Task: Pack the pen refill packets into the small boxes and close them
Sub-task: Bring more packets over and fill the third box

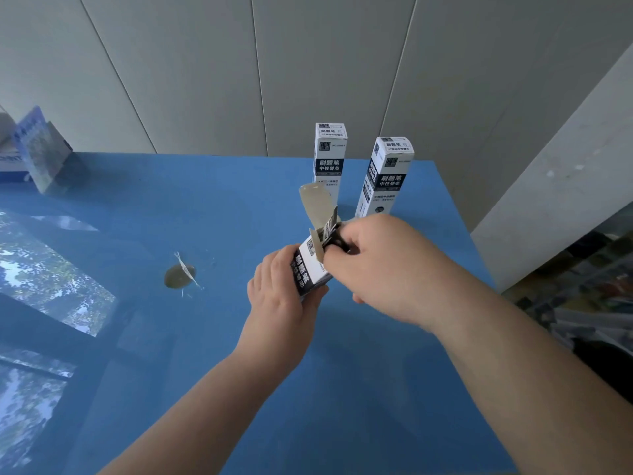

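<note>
Gripping the slim white-and-black cardboard refill box [310, 269] in my left hand [277, 296], fingers wrapped round its lower half, I hold it tilted above the glossy blue tabletop [342, 389]; its brown-lined top flap [315, 204] stands open. My right hand [387, 265] is curled at the mouth, fingertips pinching the dark refill packet [334, 234] that looks partly inside; how deep it sits I cannot tell. Two matching tall boxes [329, 156] [385, 176], tops shut, stand upright just behind, near the table's far edge. A stray brownish torn scrap [180, 275] lies well to the left; a blue printed carton [37, 149] leans at the far left corner.

Risks, as I judge them: the packet could catch on the small side tab and buckle; a hard push could crease the flap; a careless elbow or wrist might topple the standing pair off the edge.
</note>
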The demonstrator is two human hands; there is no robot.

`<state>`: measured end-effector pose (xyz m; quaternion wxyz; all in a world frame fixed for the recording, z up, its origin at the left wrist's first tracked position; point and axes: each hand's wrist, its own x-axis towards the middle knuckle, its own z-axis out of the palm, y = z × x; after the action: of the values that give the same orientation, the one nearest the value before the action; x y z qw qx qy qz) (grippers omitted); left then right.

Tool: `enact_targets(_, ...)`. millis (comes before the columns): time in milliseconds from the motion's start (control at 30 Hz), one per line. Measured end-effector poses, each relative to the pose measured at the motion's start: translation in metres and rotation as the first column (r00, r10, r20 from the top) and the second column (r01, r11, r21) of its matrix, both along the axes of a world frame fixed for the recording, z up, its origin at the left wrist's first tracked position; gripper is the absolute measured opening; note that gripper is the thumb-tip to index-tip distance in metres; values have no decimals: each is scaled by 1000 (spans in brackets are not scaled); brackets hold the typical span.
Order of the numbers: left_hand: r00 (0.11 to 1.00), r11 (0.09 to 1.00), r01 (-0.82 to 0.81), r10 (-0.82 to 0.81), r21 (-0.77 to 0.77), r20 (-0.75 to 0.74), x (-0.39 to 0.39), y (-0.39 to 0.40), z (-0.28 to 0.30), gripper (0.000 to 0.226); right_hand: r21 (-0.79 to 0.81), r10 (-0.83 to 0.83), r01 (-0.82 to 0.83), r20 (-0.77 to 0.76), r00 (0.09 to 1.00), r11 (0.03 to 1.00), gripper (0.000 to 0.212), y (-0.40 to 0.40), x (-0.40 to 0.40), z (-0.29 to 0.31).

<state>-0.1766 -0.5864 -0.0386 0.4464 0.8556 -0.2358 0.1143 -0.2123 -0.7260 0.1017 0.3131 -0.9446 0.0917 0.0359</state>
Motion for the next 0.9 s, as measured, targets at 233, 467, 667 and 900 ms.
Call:
enact_targets(233,999,999,-17,16,31,49,-1,-7,0,56,19,13,-13,-5,1000,1000,25,-9,-1,-5)
enact_targets(467,999,999,-2,0,33,42,-3,-12,3,53,99,-99,93,57,993,991,40,-17,-8,4)
enact_targets(667,996,998,-16,10,67,89,-7,-17,8,50,28,-132,131,26,991,991,27,-20,-1,-5)
enact_targets(900,997,996,-23,16,91,79,-7,-20,12,47,94,-167,165,21,986,982,31,-29,3,-2)
